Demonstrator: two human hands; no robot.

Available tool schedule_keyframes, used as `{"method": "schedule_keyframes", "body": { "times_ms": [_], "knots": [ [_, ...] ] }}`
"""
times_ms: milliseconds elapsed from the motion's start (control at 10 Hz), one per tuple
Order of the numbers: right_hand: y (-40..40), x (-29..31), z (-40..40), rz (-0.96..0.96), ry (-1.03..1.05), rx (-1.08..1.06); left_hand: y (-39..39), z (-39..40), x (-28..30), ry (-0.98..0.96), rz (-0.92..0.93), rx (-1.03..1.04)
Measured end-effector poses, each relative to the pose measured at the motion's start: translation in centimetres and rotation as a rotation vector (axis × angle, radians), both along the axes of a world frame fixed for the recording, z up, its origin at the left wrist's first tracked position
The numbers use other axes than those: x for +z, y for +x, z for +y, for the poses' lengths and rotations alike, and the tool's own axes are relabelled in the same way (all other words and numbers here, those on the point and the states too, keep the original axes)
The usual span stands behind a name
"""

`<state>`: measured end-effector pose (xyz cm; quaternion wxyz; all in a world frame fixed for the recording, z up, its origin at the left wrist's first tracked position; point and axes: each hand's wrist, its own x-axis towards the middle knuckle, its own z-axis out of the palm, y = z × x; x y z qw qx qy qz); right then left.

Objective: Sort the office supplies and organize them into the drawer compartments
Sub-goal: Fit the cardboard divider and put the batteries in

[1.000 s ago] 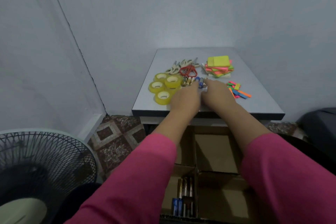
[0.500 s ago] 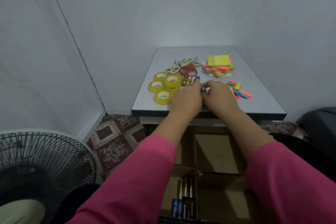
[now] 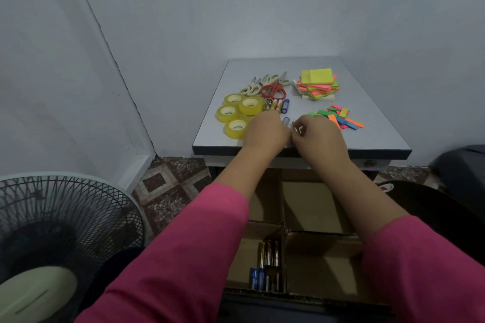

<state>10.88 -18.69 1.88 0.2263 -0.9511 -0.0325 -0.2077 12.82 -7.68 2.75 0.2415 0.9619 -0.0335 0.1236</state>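
Both hands sit together at the bench (image 3: 367,136) front edge. Left hand (image 3: 265,131) has its fingers curled over batteries; whether the grip closes on one cannot be told. Right hand (image 3: 319,135) is curled, its hold hidden. Around them: four tape rolls (image 3: 237,113), scissors (image 3: 273,88), a stack of sticky notes (image 3: 316,84), scattered coloured tabs (image 3: 338,117). A row of batteries (image 3: 277,105) lies beyond the knuckles. Below, the drawer (image 3: 315,202) stands open; stored batteries (image 3: 266,265) occupy its near-left compartment. A fan (image 3: 60,231) stands left.
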Motion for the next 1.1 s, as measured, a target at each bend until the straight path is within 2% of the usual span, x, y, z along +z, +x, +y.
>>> {"method": "schedule_keyframes", "body": {
  "times_ms": [100, 200, 300, 400, 500, 600, 700, 800, 900, 1100],
  "knots": [
    [-1.4, -0.2, -0.1, -0.020, 0.056, 0.011, -2.2, 0.6, 0.6, -0.077, 0.053, 0.007],
    [-4.2, -0.7, -0.4, -0.048, 0.219, 0.051, -5.9, 1.9, 0.6, -0.219, 0.074, -0.013],
    [-7.7, -1.9, -0.8, -0.013, 0.435, 0.125, -10.5, 4.5, 0.0, -0.417, 0.232, -0.069],
    [-10.1, -3.9, -1.2, 0.114, 0.599, 0.203, -13.6, 7.1, -1.0, -0.471, 0.534, -0.158],
    [-11.1, -5.9, -1.1, 0.250, 0.730, 0.235, -14.6, 8.2, -3.0, -0.308, 0.718, -0.210],
    [-11.5, -7.0, -0.8, 0.308, 0.803, 0.232, -14.4, 7.8, -5.5, 0.094, 0.814, -0.266],
    [-11.7, -7.5, -0.5, 0.321, 0.862, 0.240, -14.4, 6.9, -8.2, 0.404, 0.801, -0.275],
    [-11.8, -7.8, -0.6, 0.325, 0.870, 0.245, -14.3, 6.2, -9.9, 0.521, 0.799, -0.273],
    [-11.9, -8.0, -0.8, 0.354, 0.873, 0.249, -13.9, 5.6, -10.8, 0.447, 0.865, -0.261],
    [-12.4, -7.9, -0.6, 0.465, 0.819, 0.304, -14.3, 6.3, -11.6, 0.398, 0.766, -0.210]
  ]
}}
